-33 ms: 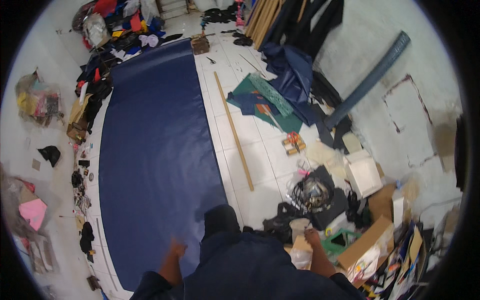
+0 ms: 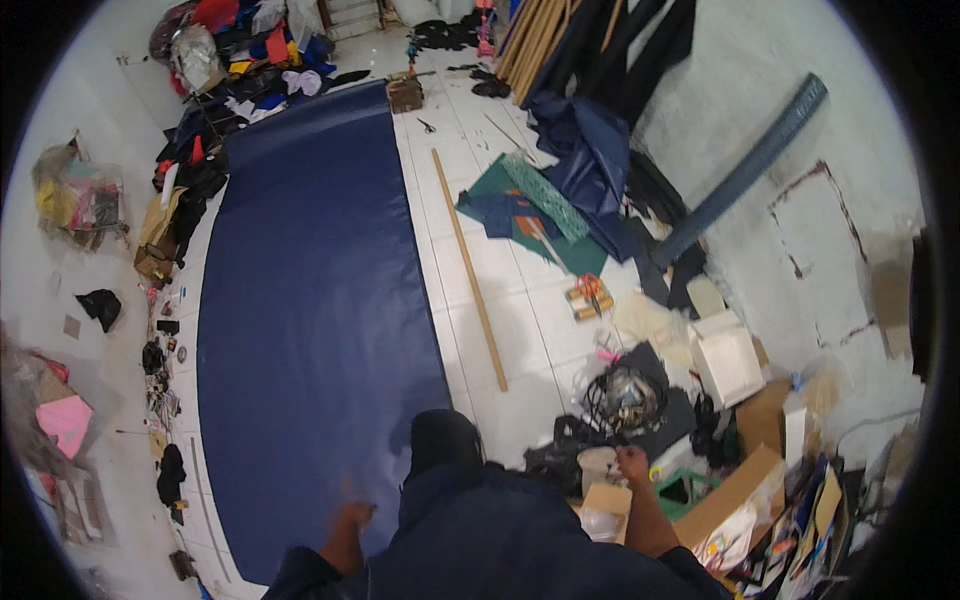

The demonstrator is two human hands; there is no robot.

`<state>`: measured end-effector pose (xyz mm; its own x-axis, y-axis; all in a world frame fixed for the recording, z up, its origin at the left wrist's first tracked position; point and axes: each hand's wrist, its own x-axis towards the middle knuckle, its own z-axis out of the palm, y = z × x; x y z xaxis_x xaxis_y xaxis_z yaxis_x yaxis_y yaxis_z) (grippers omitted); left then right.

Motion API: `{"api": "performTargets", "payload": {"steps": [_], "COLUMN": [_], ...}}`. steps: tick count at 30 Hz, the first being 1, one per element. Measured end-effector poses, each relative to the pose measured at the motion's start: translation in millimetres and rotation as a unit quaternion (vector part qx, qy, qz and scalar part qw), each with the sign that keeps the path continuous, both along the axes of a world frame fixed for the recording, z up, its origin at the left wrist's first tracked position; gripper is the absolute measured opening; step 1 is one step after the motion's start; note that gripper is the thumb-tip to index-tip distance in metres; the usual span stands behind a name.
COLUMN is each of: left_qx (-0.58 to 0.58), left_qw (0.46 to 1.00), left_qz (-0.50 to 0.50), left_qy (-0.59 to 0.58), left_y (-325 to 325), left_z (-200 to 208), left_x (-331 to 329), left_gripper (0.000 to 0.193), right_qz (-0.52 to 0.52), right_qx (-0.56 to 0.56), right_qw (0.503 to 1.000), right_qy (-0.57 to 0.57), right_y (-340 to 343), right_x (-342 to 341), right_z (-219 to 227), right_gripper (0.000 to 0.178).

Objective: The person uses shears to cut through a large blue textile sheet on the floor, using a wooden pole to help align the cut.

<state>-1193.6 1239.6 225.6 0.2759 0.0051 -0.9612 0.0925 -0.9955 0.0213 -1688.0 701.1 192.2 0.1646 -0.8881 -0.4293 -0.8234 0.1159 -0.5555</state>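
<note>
Both hands are a little displaced since the earlier frame: the left hand [image 2: 353,517] is now lower in the view, while the right hand [image 2: 632,464] is slightly higher and more to the right. The whole view has also shifted by a small amount.

The blue sheet [image 2: 315,300] lies spread on the white tiled floor [image 2: 520,365], and the left hand is over its near end. Whether this hand touches the sheet, I cannot tell. Its fingers are blurred, so I cannot say if they are clenched, released or grasping something. The right hand is near the green frame [image 2: 685,488] and the cardboard box [image 2: 735,495]; its fingers seem bent, but I cannot tell if they hold anything.

To the right of the sheet, apart from it, lies a long pale stick [image 2: 470,275]. Farther right are red-handled scissors [image 2: 590,287], a tangle of cables [image 2: 628,395] and a white open box [image 2: 725,358]. A dark roll [image 2: 745,170] leans against the wall.
</note>
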Motion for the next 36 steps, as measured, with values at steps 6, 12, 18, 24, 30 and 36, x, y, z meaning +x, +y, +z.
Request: {"api": "performTargets", "payload": {"steps": [6,12,18,24,30,36], "left_qx": [-0.026,-0.198,-0.346,-0.287,-0.194,-0.171], "left_qw": [0.998,0.957,0.876,0.897,0.951,0.961], "left_qz": [-0.046,0.134,0.088,0.117,-0.17,-0.185], "left_qy": [0.031,-0.162,-0.324,-0.315,-0.169,-0.111], "left_y": [-51.9,-300.2,-556.9,-661.9,-674.4,-687.1], "left_z": [-65.6,-50.3,96.2,43.5,-58.1,-90.9], "left_x": [41.3,254.2,471.6,587.9,569.3,591.6], "left_gripper": [0.052,0.049,0.047,0.046,0.039,0.046], "right_qz": [0.002,0.118,0.233,0.22,0.496,0.278], "right_qx": [-0.093,0.053,0.218,0.23,0.016,-0.174], "right_qw": [0.979,0.991,0.94,0.928,0.814,0.944], "right_qy": [-0.183,-0.032,0.125,0.191,0.303,-0.048], "right_y": [-222.2,-261.8,-245.5,-373.4,-718.5,-908.0], "right_x": [218.4,297.2,344.1,407.3,554.8,1000.6], "right_z": [71.5,0.3,0.6,-24.7,-44.2,47.2], "right_gripper": [0.03,0.027,0.038,0.031,0.028,0.028]}}
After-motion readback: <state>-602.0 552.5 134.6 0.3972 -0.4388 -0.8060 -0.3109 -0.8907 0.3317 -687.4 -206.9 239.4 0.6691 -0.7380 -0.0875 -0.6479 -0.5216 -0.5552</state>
